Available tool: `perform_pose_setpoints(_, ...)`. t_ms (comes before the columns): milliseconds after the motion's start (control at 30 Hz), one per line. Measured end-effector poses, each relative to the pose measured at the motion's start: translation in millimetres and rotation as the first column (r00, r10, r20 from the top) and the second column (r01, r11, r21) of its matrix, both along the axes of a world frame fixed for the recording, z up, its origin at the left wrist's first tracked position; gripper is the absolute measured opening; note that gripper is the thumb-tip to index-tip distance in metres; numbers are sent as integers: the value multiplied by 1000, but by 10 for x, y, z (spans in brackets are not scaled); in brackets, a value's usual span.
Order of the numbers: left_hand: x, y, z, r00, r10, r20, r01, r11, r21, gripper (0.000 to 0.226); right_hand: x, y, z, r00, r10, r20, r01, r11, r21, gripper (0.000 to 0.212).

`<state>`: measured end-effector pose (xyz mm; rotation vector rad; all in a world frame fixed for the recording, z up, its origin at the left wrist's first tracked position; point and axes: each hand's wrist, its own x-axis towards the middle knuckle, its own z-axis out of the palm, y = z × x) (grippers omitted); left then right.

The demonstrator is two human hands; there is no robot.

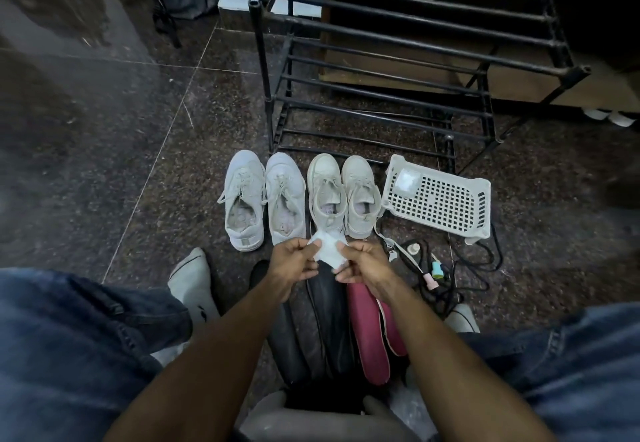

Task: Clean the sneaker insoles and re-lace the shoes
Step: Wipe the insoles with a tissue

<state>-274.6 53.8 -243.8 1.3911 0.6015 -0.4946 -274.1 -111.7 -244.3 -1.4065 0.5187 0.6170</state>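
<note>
Left hand and right hand seemingly pinching, fingers curled.

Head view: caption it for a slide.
Both hands pinch a white wipe above removed insoles, four sneakers lined up ahead.

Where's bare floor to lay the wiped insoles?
Bare floor lies left of the leftmost sneaker, past the sock. It is crowded right of the insoles, with cables and the basket. Both the left hand and the right hand hold the wipe.
</note>
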Motion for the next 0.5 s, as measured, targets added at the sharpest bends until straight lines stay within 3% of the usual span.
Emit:
perform_pose_setpoints(133,-34,4,-46,998,1,-62,-2,1000,-11,21,-51,13,-74,993,-116,0,116,993,-12,12)
perform_pose_setpoints(300,-18,16,-27,999,30,-12,-30,998,-57,31,-28,50,-35,980,-197,-27,198,977,76,3)
perform_pose_setpoints(433,-25,44,5,998,47,28,-43,989,-143,13,20,56,-12,969,-247,-28,248,959,137,2)
perform_pose_setpoints(500,-30,50,17,1000,-9,21,11,992,-124,15,31,54,-13,971,-238,1,236,966,102,4)
